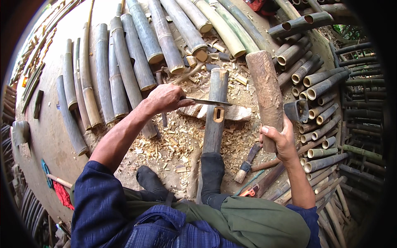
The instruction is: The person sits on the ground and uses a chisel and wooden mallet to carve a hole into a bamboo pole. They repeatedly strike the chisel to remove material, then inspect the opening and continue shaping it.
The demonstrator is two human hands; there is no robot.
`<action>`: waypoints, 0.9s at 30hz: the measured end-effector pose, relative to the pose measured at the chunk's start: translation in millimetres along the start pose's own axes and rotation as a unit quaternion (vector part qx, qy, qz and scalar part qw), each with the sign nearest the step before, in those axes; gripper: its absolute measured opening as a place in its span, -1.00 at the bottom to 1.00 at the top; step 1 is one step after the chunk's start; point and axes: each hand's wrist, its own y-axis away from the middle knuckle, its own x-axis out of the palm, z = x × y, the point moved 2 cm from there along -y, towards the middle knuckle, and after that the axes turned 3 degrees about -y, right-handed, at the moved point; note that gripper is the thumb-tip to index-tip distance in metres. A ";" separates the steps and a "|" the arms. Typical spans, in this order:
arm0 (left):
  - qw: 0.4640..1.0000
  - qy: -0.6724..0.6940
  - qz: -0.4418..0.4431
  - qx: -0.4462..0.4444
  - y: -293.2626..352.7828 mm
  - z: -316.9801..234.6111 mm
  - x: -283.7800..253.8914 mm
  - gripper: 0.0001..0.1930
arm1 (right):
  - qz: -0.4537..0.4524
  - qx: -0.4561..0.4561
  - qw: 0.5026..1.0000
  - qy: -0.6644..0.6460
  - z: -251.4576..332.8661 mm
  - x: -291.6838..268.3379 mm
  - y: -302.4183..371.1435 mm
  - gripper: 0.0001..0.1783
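Note:
My left hand (165,98) is closed round the end of a flat-bladed knife (209,101), whose blade lies across a grey bamboo pole (213,138). Just below the blade, an oblong slot (218,114) is cut in the pole's wall. The pole rests over a pale wooden block (239,113), and my dark-socked right foot (212,171) presses on its near part. In my right hand (282,139) is a thick wooden mallet (264,89), gripped by its narrow lower end and held upright to the right of the pole, apart from the knife.
Wood chips (173,146) litter the ground. Long bamboo poles (163,37) lie fanned out ahead; cut bamboo lengths (314,89) are stacked at the right. A wooden-handled tool (247,165) and an orange-handled tool (249,191) lie by my right leg. A red cloth (62,195) lies at the left.

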 end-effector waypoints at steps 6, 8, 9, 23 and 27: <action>1.000 -0.011 0.003 -0.004 1.3 1.6 3.1 -0.39 | 0.007 0.007 1.000 0.011 6.6 5.1 3.1 -0.27; 1.000 -0.009 0.006 -0.011 0.7 3.4 5.2 -0.33 | 0.007 0.009 1.000 0.015 7.3 6.3 4.1 -0.25; 1.000 -0.012 0.003 -0.007 0.2 4.0 6.0 -0.33 | 0.006 0.006 1.000 0.017 7.3 6.6 4.8 -0.24; 0.998 -0.043 0.034 -0.034 -8.8 -5.3 4.8 -0.36 | 0.039 0.001 0.908 0.418 -49.4 18.2 -43.5 -0.33; 0.996 -0.031 0.054 -0.056 -2.4 2.3 4.0 -0.37 | 0.062 -0.111 0.927 0.354 27.3 32.0 -46.1 -0.29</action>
